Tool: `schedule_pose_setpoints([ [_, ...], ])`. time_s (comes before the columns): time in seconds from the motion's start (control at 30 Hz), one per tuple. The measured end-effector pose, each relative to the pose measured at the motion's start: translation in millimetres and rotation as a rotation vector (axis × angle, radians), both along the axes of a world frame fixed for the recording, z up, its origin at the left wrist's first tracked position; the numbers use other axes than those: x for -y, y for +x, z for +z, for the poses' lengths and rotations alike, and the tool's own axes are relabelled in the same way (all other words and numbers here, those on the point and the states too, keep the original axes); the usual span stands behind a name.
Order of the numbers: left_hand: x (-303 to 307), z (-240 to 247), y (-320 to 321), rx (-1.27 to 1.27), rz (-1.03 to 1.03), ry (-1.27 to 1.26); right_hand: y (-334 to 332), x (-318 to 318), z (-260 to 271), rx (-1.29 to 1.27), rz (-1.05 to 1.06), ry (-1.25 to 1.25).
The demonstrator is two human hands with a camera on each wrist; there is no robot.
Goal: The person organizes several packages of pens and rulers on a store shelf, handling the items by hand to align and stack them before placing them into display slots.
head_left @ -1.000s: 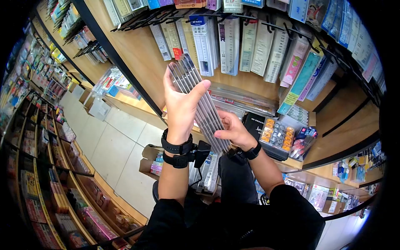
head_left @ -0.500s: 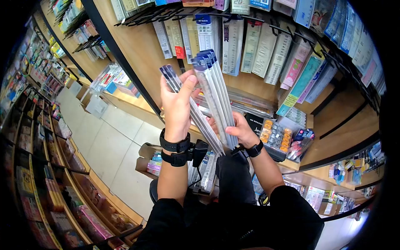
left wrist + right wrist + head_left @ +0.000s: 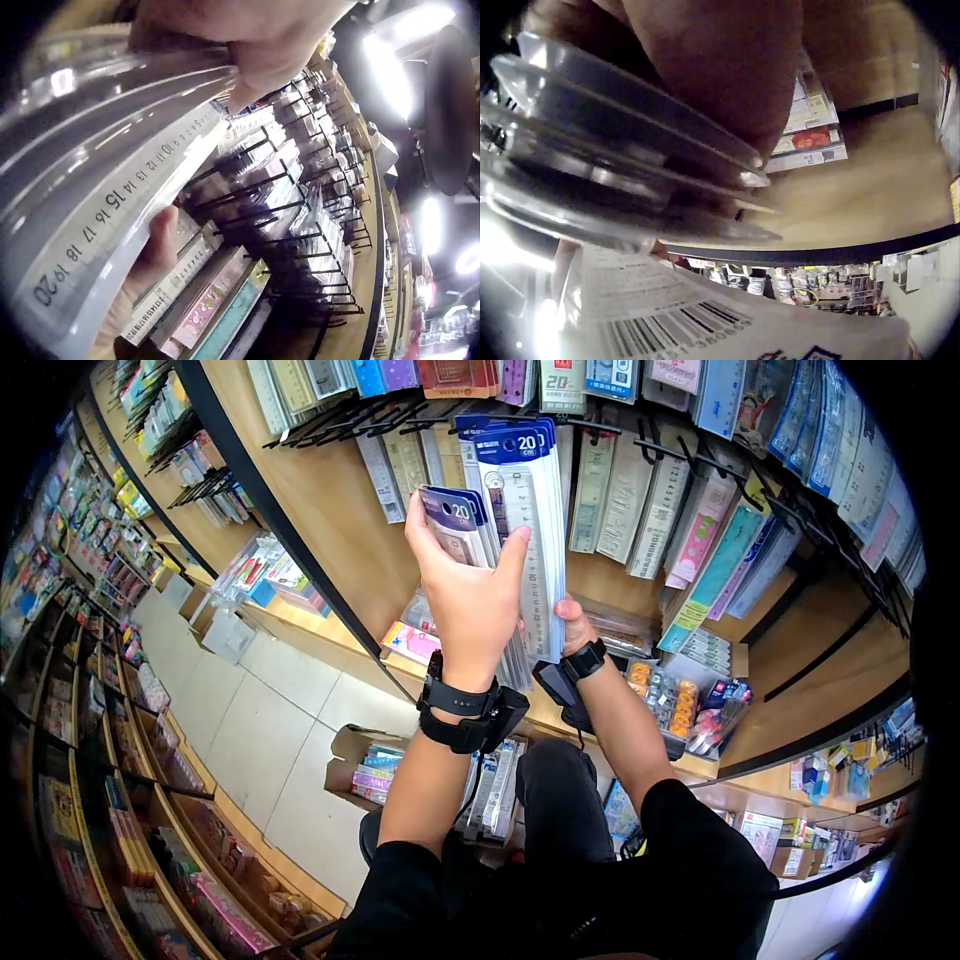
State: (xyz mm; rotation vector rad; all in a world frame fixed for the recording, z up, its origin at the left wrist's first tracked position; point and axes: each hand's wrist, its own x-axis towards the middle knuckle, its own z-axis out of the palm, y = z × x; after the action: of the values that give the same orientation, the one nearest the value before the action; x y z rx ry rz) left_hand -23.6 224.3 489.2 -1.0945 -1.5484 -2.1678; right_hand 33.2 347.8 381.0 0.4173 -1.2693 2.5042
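Packaged 20 cm rulers with blue header cards stand upright between my hands, in front of the hanging rack. My left hand grips a smaller bundle of the same rulers, its thumb lying against the larger bundle. Low on the larger bundle's right edge, my right hand holds on, its fingers mostly hidden behind the packs. The left wrist view shows a ruler's scale up close, with the right thumb beside its edge. A barcoded ruler pack fills the bottom of the right wrist view.
Black hooks carry rows of rulers above and to the right. On the shelf below sits a box with orange and grey items. An open carton stands on the floor, and a black upright post borders the rack on the left.
Both hands have raised the rulers toward the rack. The stack, seen edge-on together at first, has parted into two bundles, and the blue header cards now face the head camera.
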Motion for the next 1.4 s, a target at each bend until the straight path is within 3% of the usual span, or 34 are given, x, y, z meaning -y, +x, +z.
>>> schedule_pose_setpoints([
  [0.07, -3.2, 3.4, 1.3, -0.130, 0.123, -0.026, -11.1, 1.1, -12.4, 0.023, -0.056, -0.044],
  [0.2, -1.7, 8.1, 10.3, -0.145, 0.166, -0.124, -22.3, 2.1, -30.1, 0.041, -0.030, -0.147],
  [0.3, -9.4, 8.6, 10.9, -0.145, 0.192, -0.174, -30.3, 7.5, -32.5, -0.140, -0.048, -0.305],
  [0.6, -21.8, 8.6, 13.1, -0.373, 0.384, -0.219, -39.8, 11.8, -38.2, -0.174, -0.095, -0.365],
  [0.73, -32.8, 11.5, 13.9, -0.293, 0.472, -0.361, -43.3, 18.8, -41.9, -0.154, -0.103, -0.382],
  [0.9, -44.0, 4.7, 11.5, -0.388, 0.515, -0.297, -47.0, 18.4, -45.9, -0.147, -0.109, -0.383],
  [1.4, -63.3, 6.4, 0.5, -0.367, 0.518, -0.320, -50.5, -0.3, -47.0, -0.123, -0.133, -0.347],
])
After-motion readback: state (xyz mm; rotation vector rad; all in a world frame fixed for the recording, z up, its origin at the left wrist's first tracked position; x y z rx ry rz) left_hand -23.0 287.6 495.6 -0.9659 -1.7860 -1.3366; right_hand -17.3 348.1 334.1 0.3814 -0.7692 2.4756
